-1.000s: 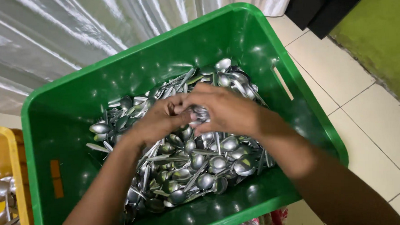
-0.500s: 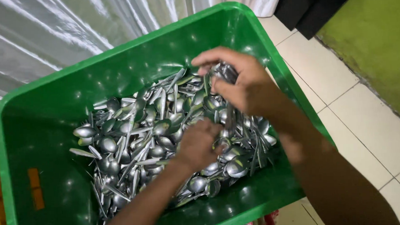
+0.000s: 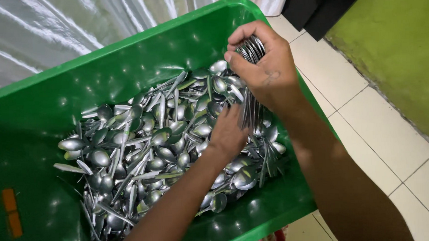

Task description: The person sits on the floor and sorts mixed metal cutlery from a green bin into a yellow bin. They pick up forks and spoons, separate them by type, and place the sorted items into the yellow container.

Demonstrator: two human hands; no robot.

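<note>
Since a moment ago the right hand (image 3: 262,66) has lifted higher above the heap, carrying its bundle up with it, while the left hand (image 3: 227,132) has stayed down among the metal. The big green crate (image 3: 80,87) fills most of what I can see, tilted a little in view, standing on a pale tiled floor (image 3: 366,115) with a silvery cloth (image 3: 45,31) behind it and a green mat (image 3: 402,47) off to the far side. Inside the crate lies a loose heap of spoons (image 3: 144,151), bowls and handles crossing every way, spread over the bottom from the middle towards the right wall. The right hand is closed round a bunch of spoons (image 3: 251,52), fingers wrapped over the stacked bowls at the top, the handles hanging down together until they touch the heap. The left hand lies palm down on the heap just beside those hanging handles; its fingers are hidden behind them, so I cannot tell whether they pinch anything
</note>
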